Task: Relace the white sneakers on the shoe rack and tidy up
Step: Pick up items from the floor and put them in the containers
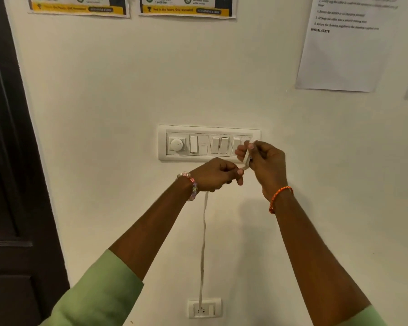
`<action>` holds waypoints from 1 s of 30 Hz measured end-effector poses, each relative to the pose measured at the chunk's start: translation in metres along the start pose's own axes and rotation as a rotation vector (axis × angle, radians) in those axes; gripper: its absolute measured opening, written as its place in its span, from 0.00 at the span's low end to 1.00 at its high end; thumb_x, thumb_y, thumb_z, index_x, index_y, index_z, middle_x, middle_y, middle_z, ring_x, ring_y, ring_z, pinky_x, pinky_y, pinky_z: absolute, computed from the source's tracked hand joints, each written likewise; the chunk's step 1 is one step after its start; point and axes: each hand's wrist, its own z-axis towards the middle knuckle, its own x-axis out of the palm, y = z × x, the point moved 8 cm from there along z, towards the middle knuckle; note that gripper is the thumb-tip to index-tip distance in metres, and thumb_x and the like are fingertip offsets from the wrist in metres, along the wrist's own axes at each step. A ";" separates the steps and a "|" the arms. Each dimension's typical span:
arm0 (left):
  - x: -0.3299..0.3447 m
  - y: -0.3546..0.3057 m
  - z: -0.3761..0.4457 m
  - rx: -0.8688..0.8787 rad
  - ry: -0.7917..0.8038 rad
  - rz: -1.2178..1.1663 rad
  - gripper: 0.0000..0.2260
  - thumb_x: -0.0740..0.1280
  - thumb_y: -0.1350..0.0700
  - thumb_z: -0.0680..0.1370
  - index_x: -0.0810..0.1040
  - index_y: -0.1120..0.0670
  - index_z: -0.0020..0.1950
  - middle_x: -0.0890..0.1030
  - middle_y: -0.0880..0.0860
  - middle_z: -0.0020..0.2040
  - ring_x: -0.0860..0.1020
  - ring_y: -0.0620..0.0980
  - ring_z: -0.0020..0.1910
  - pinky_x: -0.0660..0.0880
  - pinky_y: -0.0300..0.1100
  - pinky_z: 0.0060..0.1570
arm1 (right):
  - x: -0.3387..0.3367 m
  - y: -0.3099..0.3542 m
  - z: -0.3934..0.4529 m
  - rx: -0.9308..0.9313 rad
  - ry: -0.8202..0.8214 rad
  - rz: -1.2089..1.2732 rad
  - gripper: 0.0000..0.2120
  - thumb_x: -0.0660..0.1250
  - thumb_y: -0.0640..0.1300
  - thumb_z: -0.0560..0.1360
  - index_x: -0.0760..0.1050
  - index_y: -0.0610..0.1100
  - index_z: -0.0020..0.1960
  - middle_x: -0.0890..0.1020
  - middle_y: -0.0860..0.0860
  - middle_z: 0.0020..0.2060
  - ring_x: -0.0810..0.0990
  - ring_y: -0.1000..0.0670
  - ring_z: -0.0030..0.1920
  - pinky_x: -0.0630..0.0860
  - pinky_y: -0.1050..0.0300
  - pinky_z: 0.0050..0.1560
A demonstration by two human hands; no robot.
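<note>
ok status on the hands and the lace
Both hands up at the wall: left hand and right hand pinching the white lace. Lace hangs down past the wall socket. No sneakers in view.

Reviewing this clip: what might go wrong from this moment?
1. The lace hangs long below the left hand; its free end could swing against the socket or slip away.
2. The right hand pinches the lace end right in front of the switch panel; a knuckle might flip a switch.

Both arms reached up and forward — the left hand (216,174) curled tight, the right hand (263,161) pinching just above it.
</note>
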 end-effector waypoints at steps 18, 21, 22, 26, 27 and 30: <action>-0.006 0.016 0.001 -0.003 -0.145 -0.138 0.15 0.60 0.50 0.81 0.78 0.51 0.38 0.64 0.52 0.31 0.58 0.40 0.20 0.58 0.32 0.22 | 0.007 -0.006 -0.033 0.376 0.221 0.625 0.20 0.53 0.47 0.81 0.76 0.34 0.46 0.78 0.47 0.30 0.77 0.53 0.29 0.77 0.61 0.33; 0.013 0.019 -0.002 -0.021 -0.062 -0.099 0.15 0.58 0.50 0.81 0.79 0.54 0.42 0.67 0.51 0.32 0.61 0.40 0.20 0.60 0.31 0.23 | 0.001 -0.008 -0.029 0.366 0.202 0.828 0.26 0.52 0.49 0.80 0.82 0.32 0.44 0.83 0.40 0.43 0.84 0.44 0.44 0.82 0.53 0.48; 0.017 0.017 -0.003 -0.015 -0.042 -0.060 0.15 0.58 0.50 0.82 0.80 0.56 0.44 0.68 0.51 0.32 0.63 0.40 0.19 0.62 0.30 0.23 | 0.000 -0.010 -0.027 0.359 0.190 0.824 0.27 0.52 0.50 0.80 0.83 0.32 0.44 0.83 0.38 0.47 0.84 0.42 0.48 0.81 0.51 0.52; 0.022 0.003 -0.003 0.051 0.018 0.155 0.15 0.59 0.53 0.82 0.82 0.59 0.49 0.76 0.50 0.37 0.72 0.38 0.32 0.68 0.32 0.38 | -0.005 -0.021 -0.025 0.345 0.107 0.643 0.22 0.50 0.48 0.82 0.75 0.32 0.54 0.80 0.38 0.51 0.82 0.43 0.51 0.78 0.54 0.54; 0.020 0.000 -0.003 0.059 0.025 0.195 0.14 0.59 0.52 0.82 0.82 0.58 0.48 0.78 0.52 0.40 0.73 0.40 0.36 0.68 0.36 0.41 | -0.008 -0.024 -0.025 0.334 0.079 0.556 0.20 0.50 0.47 0.82 0.74 0.33 0.54 0.80 0.39 0.50 0.81 0.44 0.50 0.78 0.55 0.53; 0.005 -0.012 0.001 0.100 -0.031 0.238 0.14 0.61 0.51 0.81 0.82 0.57 0.46 0.81 0.60 0.44 0.76 0.54 0.41 0.72 0.45 0.47 | -0.011 -0.030 -0.028 0.304 0.087 0.149 0.20 0.49 0.49 0.83 0.75 0.40 0.47 0.82 0.43 0.41 0.82 0.47 0.45 0.77 0.55 0.54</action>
